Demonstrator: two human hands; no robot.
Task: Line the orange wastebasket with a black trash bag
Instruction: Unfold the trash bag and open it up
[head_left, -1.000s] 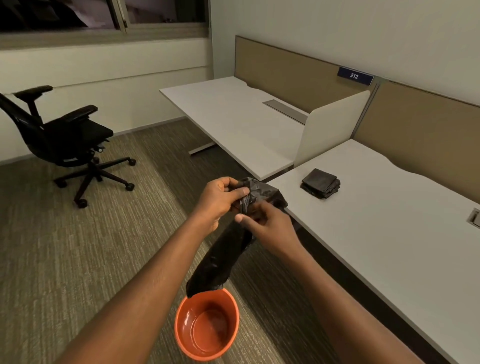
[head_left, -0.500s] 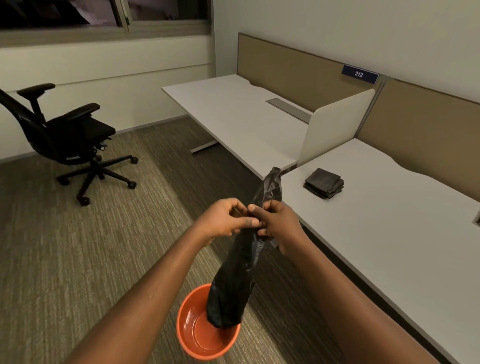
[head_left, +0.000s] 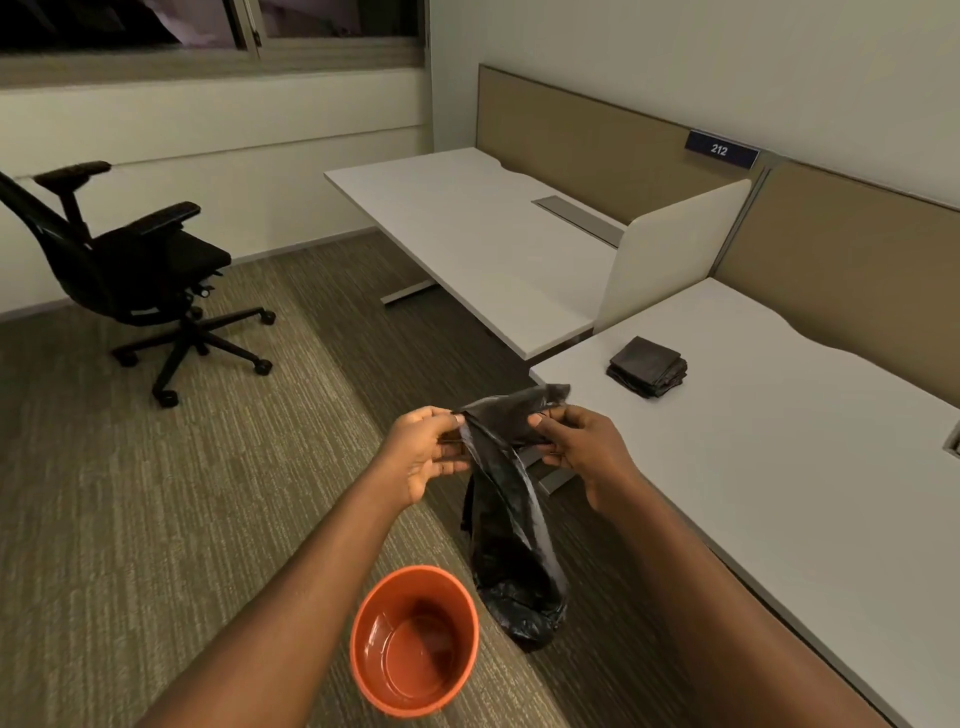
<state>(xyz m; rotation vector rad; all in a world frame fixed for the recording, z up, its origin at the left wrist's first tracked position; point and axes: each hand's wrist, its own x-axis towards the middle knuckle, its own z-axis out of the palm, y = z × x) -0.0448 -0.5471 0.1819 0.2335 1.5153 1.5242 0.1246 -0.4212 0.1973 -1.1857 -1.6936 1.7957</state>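
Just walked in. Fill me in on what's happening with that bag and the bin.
A person is holding a black trash bag up by its top edge, left hand and right hand pinching either side and working the mouth open. The bag hangs down beside the orange wastebasket, which stands empty and unlined on the carpet. A stack of folded bags lies on the near desk.

head-worn view, looking down (wide-angle)
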